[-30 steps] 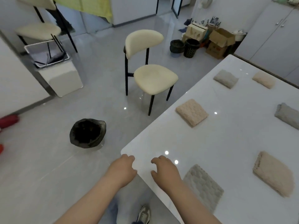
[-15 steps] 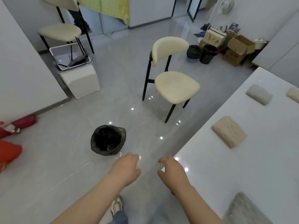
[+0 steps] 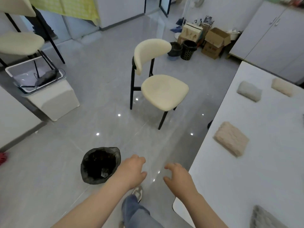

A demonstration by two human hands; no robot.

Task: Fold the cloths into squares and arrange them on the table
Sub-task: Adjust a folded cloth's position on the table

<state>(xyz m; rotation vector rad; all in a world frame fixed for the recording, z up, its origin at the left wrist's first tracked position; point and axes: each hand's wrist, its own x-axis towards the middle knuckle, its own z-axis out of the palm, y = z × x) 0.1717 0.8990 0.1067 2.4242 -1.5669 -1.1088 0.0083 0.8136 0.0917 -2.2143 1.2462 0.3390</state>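
White table (image 3: 246, 178), 4 folded cloths (image 3: 231, 139); glossy floor (image 3: 49, 162); left hand (image 3: 131, 171), right hand (image 3: 179, 180) fingers loose, empty.

Home dining area: cream chair (image 3: 164, 92), white counter (image 3: 263, 145), white cabinets (image 3: 271, 38), lined bin (image 3: 100, 165), cardboard boxes (image 3: 215, 41), glossy tile floor (image 3: 98, 112).

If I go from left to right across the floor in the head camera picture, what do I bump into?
White cube stool with a tray on top → black-bagged bin → cream chair with black legs → white table → folded beige cloth lying on it.
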